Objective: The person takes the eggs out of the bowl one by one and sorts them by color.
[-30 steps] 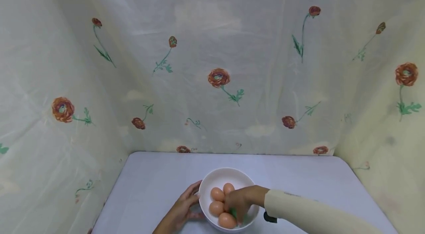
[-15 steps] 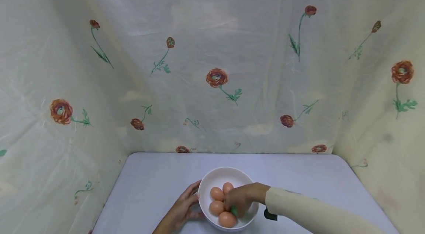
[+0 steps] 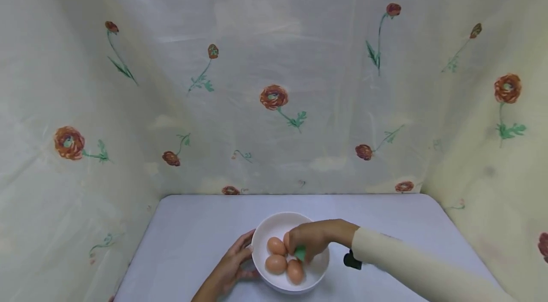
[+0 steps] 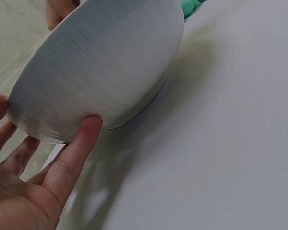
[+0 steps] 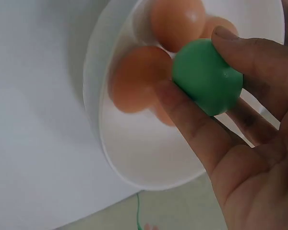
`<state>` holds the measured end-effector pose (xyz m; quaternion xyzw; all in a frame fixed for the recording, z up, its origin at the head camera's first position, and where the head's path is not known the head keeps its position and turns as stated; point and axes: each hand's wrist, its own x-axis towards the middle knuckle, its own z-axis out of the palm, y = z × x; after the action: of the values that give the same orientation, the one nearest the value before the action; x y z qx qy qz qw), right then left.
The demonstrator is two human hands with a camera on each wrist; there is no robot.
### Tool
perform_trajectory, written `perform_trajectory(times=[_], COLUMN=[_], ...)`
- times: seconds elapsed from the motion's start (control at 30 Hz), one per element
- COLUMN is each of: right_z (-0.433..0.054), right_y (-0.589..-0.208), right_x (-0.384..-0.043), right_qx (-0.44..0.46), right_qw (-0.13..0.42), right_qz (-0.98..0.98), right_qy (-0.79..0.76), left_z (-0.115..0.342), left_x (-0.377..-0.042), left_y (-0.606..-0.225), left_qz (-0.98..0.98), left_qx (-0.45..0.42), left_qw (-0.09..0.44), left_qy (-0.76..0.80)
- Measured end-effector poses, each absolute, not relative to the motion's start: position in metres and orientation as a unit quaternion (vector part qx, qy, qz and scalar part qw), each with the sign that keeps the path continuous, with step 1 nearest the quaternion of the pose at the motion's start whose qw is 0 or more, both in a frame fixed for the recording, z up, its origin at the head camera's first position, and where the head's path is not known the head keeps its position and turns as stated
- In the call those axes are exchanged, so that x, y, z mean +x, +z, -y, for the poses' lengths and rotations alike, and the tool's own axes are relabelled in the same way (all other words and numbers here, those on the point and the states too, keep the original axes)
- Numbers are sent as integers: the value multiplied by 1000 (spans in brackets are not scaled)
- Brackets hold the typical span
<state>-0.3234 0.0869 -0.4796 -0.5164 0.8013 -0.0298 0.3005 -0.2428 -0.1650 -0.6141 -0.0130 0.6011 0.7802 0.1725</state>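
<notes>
Both hands are at a white bowl (image 3: 278, 220) on the table. Several brown eggs (image 3: 276, 264) lie in it; one is partly covered by the right hand (image 3: 310, 240). That hand pinches a smooth green ball (image 5: 206, 76) between thumb and fingers. In the right wrist view, the ball overlaps the eggs just beyond the fingertips. On the bowl's left side, the left hand (image 3: 233, 261) touches the outer wall with spread, mostly straight fingers. The left wrist view shows a fingertip pressed low on that wall, near the foot.
A white-covered table (image 3: 205, 216) runs back to a flower-printed cloth (image 3: 239, 102) that hangs behind it and at both sides. At the right wrist is a small black device (image 3: 353, 260). A green bumpy thing (image 4: 188, 7) shows behind the bowl in the left wrist view.
My right hand has risen toward the bowl's far side, and more of the green ball shows in its fingers. The nearest egg has turned and shifted. My left hand keeps its place at the bowl.
</notes>
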Motion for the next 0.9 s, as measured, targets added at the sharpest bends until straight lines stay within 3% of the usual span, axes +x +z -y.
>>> perform_trajectory(times=[0.53,0.9], right_z=[-163,-257], right_y=[-417,-416], right_x=[-335,-325], right_qx=[-452,-385], right_qw=[237,210], right_qz=[-852,-883], right_qy=[-119,-169], left_z=[168,163], left_x=[-240,-238], left_y=[-613,-615], left_qz=[-601,-594], left_qx=[-27,-8], left_qw=[158,166], left_qy=[783,787])
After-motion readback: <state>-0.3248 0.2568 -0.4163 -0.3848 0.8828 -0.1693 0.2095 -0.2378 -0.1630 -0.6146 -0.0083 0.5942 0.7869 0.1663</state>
